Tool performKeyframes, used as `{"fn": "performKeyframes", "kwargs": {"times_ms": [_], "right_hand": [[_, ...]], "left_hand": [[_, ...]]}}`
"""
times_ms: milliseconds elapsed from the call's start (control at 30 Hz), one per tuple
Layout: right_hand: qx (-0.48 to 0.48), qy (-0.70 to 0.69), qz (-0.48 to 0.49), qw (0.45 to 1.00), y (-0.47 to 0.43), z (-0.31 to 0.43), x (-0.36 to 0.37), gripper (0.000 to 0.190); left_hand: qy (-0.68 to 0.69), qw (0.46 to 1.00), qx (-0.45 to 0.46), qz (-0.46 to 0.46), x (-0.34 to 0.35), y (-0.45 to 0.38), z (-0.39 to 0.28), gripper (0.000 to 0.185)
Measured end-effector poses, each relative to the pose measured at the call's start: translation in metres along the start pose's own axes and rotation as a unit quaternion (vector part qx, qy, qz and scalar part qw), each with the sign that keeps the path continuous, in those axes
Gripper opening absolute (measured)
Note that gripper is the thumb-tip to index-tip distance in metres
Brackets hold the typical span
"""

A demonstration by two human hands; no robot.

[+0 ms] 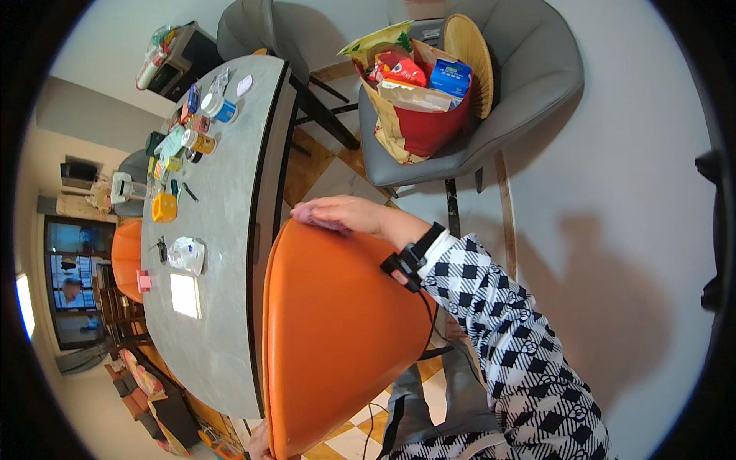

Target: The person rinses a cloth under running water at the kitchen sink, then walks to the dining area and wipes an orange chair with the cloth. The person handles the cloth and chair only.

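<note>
In front of me stands an orange leather-like chair [339, 310], the outer side of its curved backrest towards me. My right hand [356, 214] presses a crumpled pinkish-purple cloth [322, 221] onto the far end of the backrest's rim, fingers stretched over it. A black strap with a small device [408, 264] sits around that wrist, and a thin cable hangs from it. At the bottom of the picture my left hand [261, 441] holds the near end of the same rim; the picture's edge and the chair hide part of it.
Close beside the backrest is a grey table [221, 322] bearing jars [219, 107], a yellow container [165, 207], a plastic bag [187, 255] and a bright white square [185, 296]. A grey chair [529, 75] holds a full paper bag [431, 129] and a round woven fan [468, 63].
</note>
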State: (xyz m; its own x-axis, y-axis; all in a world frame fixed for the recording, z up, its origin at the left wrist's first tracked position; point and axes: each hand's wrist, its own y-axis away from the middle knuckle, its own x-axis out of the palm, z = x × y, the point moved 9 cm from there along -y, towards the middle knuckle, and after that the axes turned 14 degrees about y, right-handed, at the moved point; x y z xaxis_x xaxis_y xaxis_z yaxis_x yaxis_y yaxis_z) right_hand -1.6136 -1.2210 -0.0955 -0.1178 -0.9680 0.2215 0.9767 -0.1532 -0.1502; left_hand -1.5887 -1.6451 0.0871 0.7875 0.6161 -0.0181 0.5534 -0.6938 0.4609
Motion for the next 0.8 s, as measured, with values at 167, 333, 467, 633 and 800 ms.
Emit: {"fn": "performKeyframes", "kwargs": {"times_ms": [167, 333, 467, 633, 800], "right_hand": [[0.049, 0.168, -0.028, 0.984, 0.004, -0.047, -0.007, 0.047], [0.229, -0.028, -0.228, 0.946, 0.109, -0.168, -0.022, 0.041], [0.222, 0.021, -0.250, 0.942, 0.099, -0.116, -0.010, 0.040], [-0.148, 0.164, -0.197, 0.955, 0.050, 0.092, 0.053, 0.036], [-0.087, 0.250, -0.352, 0.898, 0.120, 0.045, 0.053, 0.037]], "left_hand": [[0.028, 0.999, -0.002, -0.015, 0.002, 0.009, -0.004, 0.077], [-0.021, 1.000, -0.002, -0.016, -0.017, -0.004, -0.008, 0.071], [-0.070, 0.994, 0.046, 0.075, 0.001, -0.018, -0.010, 0.061], [-0.185, 0.976, 0.110, 0.035, 0.022, -0.014, -0.021, 0.059], [-0.038, 0.998, 0.027, 0.053, 0.040, -0.023, -0.023, 0.069]]}}
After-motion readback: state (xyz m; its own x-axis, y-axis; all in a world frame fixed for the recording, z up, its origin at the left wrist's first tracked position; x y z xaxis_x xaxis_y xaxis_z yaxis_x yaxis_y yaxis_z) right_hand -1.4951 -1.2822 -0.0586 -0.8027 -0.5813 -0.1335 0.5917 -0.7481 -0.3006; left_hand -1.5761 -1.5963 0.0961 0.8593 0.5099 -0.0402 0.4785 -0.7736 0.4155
